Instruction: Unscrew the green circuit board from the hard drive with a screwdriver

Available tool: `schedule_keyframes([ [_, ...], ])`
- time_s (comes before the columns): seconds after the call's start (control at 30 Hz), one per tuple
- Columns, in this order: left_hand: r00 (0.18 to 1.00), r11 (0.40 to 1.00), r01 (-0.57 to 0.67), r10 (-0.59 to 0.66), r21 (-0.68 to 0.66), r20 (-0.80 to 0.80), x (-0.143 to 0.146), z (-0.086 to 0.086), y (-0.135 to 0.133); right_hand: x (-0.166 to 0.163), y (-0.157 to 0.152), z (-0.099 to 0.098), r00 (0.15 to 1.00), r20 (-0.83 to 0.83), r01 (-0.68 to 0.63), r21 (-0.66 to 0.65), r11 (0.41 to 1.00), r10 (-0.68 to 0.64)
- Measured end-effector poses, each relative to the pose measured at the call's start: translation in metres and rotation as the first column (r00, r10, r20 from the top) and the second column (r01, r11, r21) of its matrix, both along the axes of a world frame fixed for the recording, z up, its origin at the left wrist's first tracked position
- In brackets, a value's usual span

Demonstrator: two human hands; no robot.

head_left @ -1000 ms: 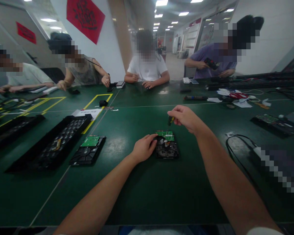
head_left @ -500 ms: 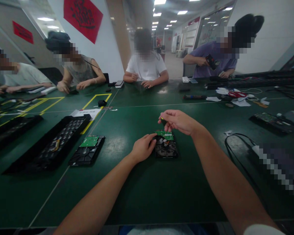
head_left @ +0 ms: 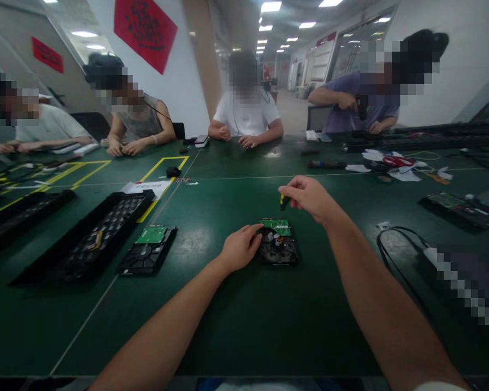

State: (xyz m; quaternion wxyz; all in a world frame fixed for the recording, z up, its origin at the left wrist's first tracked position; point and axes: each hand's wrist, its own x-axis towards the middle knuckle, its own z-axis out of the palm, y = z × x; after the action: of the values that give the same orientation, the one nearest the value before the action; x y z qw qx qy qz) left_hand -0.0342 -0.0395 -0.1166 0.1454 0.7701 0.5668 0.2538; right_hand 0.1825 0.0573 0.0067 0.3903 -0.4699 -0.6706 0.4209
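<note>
A hard drive (head_left: 279, 254) lies flat on the green table, its green circuit board at the far end and a dark metal body towards me. My left hand (head_left: 240, 247) grips the drive's upper left edge, fingertips bent over it. Pinched in my right hand (head_left: 309, 196) is a small black-and-yellow screwdriver (head_left: 284, 202), upright, with its thin shaft pointing down at the circuit board. Whether the tip sits in a screw is too small to tell. To the left, a second hard drive (head_left: 146, 254) lies with its board facing up.
A long black tray (head_left: 118, 217) stands at the left. A cable (head_left: 383, 241) and another board-bearing device (head_left: 452, 209) lie at the right. Papers and wires (head_left: 405, 172) are scattered farther back. Several people sit across the table, one in purple (head_left: 350, 100) holding a dark tool.
My right hand has shifted slightly to the right and turned, so the screwdriver now shows upright over the board. My left hand stays on the drive. The whole view has shifted a little.
</note>
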Motion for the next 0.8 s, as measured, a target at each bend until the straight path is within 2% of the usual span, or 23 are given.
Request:
schedule_keyframes([
  [0.23, 1.0, 1.0, -0.001, 0.001, -0.001, 0.0, 0.0, -0.002, 0.001, -0.007, -0.006, 0.002, 0.986, -0.102, -0.141, -0.089, 0.986, 0.132],
  [0.53, 1.0, 1.0, 0.003, -0.003, 0.006, 0.007, 0.0, -0.003, 0.0, -0.012, -0.016, 0.004, 0.943, -0.169, -0.317, -0.195, 0.928, 0.286],
  [0.8, 1.0, 1.0, 0.0, 0.0, -0.001, 0.0, 0.0, -0.003, 0.001, -0.013, -0.011, -0.002, 0.896, -0.366, -0.356, -0.261, 0.897, 0.249],
])
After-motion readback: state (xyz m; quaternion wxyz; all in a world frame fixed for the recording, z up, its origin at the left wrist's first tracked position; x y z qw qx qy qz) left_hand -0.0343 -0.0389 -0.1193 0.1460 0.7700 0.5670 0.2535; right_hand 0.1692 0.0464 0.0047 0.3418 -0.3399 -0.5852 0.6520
